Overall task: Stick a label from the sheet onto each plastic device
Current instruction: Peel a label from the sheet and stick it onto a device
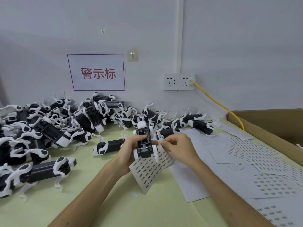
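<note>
A white wall sign (96,72) reads 警示标 in red; label sheet (147,174) print illegible.

1. The worktop (147,213) has a pale green surface and runs back to a white wall (229,46).
2. A heap of black-and-white plastic devices (49,125) covers its left part, many lying on one another with legs pointing every way.
3. A looser row of devices (201,124) lies along the back edge by the wall.
4. One lone device (106,146) lies near the middle, just clear of the heap.
5. Printed label sheets (262,159) and plain white sheets (193,182) overlap across the right part.
6. A small white scrap (134,195) lies on bare green near the front.
7. A brown cardboard box (262,128) stands along the right edge; whether it rests on the worktop cannot be told.
</note>
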Available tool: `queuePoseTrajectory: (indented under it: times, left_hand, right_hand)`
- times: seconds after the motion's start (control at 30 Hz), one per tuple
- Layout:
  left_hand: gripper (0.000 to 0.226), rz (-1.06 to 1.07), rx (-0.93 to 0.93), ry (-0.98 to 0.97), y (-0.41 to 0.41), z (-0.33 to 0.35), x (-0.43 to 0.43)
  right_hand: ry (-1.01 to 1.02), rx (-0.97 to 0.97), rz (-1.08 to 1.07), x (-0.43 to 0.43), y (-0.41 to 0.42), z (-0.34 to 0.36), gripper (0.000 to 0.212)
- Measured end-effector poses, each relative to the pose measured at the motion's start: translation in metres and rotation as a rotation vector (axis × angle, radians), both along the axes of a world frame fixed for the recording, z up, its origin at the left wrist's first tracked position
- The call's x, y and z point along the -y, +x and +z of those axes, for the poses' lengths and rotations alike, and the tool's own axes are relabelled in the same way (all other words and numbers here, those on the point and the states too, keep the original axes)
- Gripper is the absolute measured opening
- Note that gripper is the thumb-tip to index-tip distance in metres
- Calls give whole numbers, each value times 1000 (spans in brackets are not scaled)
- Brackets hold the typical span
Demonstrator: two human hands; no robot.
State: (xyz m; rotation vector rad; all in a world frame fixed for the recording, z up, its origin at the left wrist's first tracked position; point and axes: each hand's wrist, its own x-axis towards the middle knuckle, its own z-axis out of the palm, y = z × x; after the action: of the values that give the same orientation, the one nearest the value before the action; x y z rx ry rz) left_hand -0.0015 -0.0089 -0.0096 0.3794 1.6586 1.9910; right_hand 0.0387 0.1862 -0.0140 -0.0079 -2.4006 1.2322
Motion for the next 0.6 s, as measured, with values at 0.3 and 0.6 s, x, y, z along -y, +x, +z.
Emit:
queuePoseTrajectory:
  times: [0.3,0.6]
  left_hand:
    - [36,8,-14,45,0,1,2]
    - [47,50,20,18,-1,0,3]
  right_hand:
    - [-60,-34,90,3,3,-2,15]
    - [-38,-45,78,5,1,-2,6]
